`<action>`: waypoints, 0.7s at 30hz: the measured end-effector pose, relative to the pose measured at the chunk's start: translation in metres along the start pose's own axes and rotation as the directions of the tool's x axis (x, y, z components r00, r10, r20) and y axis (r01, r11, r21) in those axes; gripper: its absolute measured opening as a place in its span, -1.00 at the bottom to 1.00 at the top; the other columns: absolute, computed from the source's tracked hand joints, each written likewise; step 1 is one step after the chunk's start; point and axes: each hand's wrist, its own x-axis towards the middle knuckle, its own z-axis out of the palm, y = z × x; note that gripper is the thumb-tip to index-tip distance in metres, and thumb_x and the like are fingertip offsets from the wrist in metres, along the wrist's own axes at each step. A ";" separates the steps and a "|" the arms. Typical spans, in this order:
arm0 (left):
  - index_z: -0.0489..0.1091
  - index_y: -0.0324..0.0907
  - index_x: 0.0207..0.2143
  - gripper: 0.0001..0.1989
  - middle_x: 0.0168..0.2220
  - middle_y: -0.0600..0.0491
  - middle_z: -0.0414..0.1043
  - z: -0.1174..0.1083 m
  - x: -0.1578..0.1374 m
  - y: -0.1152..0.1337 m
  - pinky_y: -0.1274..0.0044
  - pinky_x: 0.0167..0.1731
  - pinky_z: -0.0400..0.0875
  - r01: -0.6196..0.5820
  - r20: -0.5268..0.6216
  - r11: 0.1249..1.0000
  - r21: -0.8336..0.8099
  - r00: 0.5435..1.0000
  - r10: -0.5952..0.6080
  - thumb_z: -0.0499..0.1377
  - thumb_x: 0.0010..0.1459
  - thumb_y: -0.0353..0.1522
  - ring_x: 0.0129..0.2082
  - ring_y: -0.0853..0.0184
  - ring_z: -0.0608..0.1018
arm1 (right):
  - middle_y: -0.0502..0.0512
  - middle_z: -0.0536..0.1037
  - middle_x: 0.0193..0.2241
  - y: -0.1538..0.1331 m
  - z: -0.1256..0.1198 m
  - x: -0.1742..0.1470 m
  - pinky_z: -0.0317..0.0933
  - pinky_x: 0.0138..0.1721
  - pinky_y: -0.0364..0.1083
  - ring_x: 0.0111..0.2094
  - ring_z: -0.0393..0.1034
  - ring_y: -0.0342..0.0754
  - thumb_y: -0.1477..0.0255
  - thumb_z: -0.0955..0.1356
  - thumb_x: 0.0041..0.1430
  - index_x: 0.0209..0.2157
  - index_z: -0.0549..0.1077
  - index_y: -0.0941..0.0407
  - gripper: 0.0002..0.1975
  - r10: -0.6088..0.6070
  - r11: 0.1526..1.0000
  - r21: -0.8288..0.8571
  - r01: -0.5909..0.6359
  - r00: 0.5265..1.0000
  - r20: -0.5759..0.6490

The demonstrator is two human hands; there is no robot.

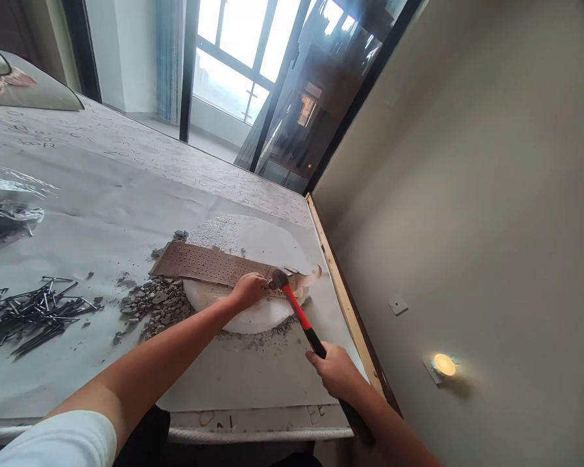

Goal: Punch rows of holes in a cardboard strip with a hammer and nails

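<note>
My right hand (338, 371) is closed around the black grip of a hammer (299, 310) with a red shaft and dark head. The hammer head is at the fingertips of my left hand (250, 290), over the right part of a brown strip (207, 264) dotted with rows of small holes. My left fingers are pinched together; what they hold is hidden by the fingers and the hammer head. Under the strip lies a round white slab (260, 237). Grey rubble (163, 301) is heaped at its left edge.
A pile of dark nails (36, 314) lies on the white sheet (102, 207) at left, near a clear plastic bag (10, 211). A wooden edge rail (340, 285) runs along the right, beside a wall (448, 214) with a lit lamp (444, 365).
</note>
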 end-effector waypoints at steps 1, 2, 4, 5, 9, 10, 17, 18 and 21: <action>0.48 -0.22 -0.61 -0.79 -0.56 -0.02 0.43 -0.001 0.000 0.000 0.54 -0.40 0.26 -0.003 0.009 1.000 0.013 1.000 0.003 0.16 0.00 -0.35 -0.46 0.32 0.44 | -0.08 0.19 -0.70 0.000 -0.002 -0.001 -0.06 -0.60 -0.18 -0.64 0.06 -0.19 0.29 0.29 0.06 -0.59 0.22 0.10 -0.75 -0.010 1.000 0.003 0.010 1.000 -0.010; 0.49 -0.22 -0.60 -0.82 -0.55 -0.01 0.44 -0.002 0.000 0.000 0.54 -0.41 0.26 -0.001 0.010 1.000 0.014 1.000 0.001 0.16 -0.02 -0.37 -0.46 0.34 0.44 | -0.08 0.18 -0.70 0.000 -0.004 -0.002 -0.06 -0.60 -0.18 -0.64 0.06 -0.18 0.26 0.28 0.09 -0.57 0.23 0.10 -0.74 -0.027 1.000 0.012 0.028 0.999 -0.031; 0.49 -0.23 -0.51 -0.88 -0.53 0.02 0.43 -0.006 0.001 0.001 0.56 -0.44 0.25 0.028 -0.012 0.998 -0.052 1.000 -0.029 0.15 -0.06 -0.42 -0.49 0.37 0.41 | -0.09 0.16 -0.70 0.000 -0.009 -0.004 -0.06 -0.59 -0.17 -0.64 0.04 -0.18 0.19 0.25 0.12 -0.54 0.23 0.09 -0.71 -0.066 0.997 0.032 0.069 0.995 -0.080; 0.49 -0.23 -0.46 -0.86 -0.53 0.04 0.42 -0.009 0.001 0.001 0.57 -0.47 0.24 0.060 -0.029 0.992 -0.114 0.998 -0.063 0.14 -0.09 -0.43 -0.51 0.40 0.39 | -0.10 0.15 -0.69 -0.001 -0.009 -0.004 -0.06 -0.59 -0.17 -0.64 0.04 -0.18 0.17 0.23 0.13 -0.54 0.22 0.09 -0.69 -0.081 0.996 0.039 0.085 0.992 -0.096; 0.40 -0.23 -0.44 -0.83 -0.57 0.13 0.34 -0.022 0.003 0.002 0.60 -0.56 0.21 0.221 -0.052 0.896 -0.385 0.964 -0.260 0.04 -0.10 -0.39 -0.59 0.45 0.32 | -0.07 0.19 -0.68 0.000 0.005 0.003 -0.09 -0.56 -0.16 -0.62 0.06 -0.17 0.30 0.26 0.10 -0.57 0.19 0.09 -0.75 -0.054 0.998 -0.012 0.054 0.998 -0.027; 0.38 -0.22 -0.47 -0.83 -0.59 0.14 0.32 -0.023 0.004 0.002 0.61 -0.57 0.21 0.249 -0.046 0.867 -0.432 0.954 -0.297 0.02 -0.10 -0.38 -0.60 0.46 0.31 | -0.06 0.20 -0.67 0.000 0.010 0.004 -0.09 -0.55 -0.16 -0.60 0.06 -0.16 0.35 0.27 0.08 -0.59 0.17 0.09 -0.76 -0.041 0.998 -0.039 0.041 0.999 -0.004; 0.35 -0.22 -0.51 -0.83 -0.63 0.15 0.30 -0.021 0.012 -0.002 0.61 -0.64 0.16 0.303 0.004 0.747 -0.591 0.928 -0.373 0.02 -0.14 -0.34 -0.66 0.48 0.26 | -0.07 0.16 -0.64 0.002 0.018 -0.028 -0.10 -0.53 -0.17 -0.56 0.03 -0.15 0.22 0.22 0.13 -0.55 0.18 0.10 -0.71 -0.143 0.987 0.069 0.143 0.990 -0.015; 0.35 -0.22 -0.52 -0.83 -0.63 0.14 0.31 -0.020 0.014 -0.003 0.61 -0.64 0.16 0.315 0.014 0.718 -0.621 0.920 -0.392 0.01 -0.14 -0.34 -0.66 0.48 0.27 | -0.08 0.15 -0.64 0.004 0.019 -0.036 -0.10 -0.53 -0.17 -0.56 0.03 -0.15 0.20 0.22 0.13 -0.55 0.19 0.10 -0.70 -0.152 0.985 0.085 0.153 0.988 -0.013; 0.36 -0.23 -0.56 -0.83 -0.61 0.10 0.34 -0.024 0.018 -0.005 0.60 -0.61 0.18 0.337 0.052 0.652 -0.679 0.908 -0.415 0.01 -0.18 -0.36 -0.62 0.46 0.31 | -0.06 0.20 -0.63 0.017 0.031 -0.058 -0.08 -0.52 -0.17 -0.54 0.06 -0.15 0.22 0.22 0.16 -0.53 0.23 0.12 -0.70 -0.188 0.978 0.093 0.186 0.982 0.010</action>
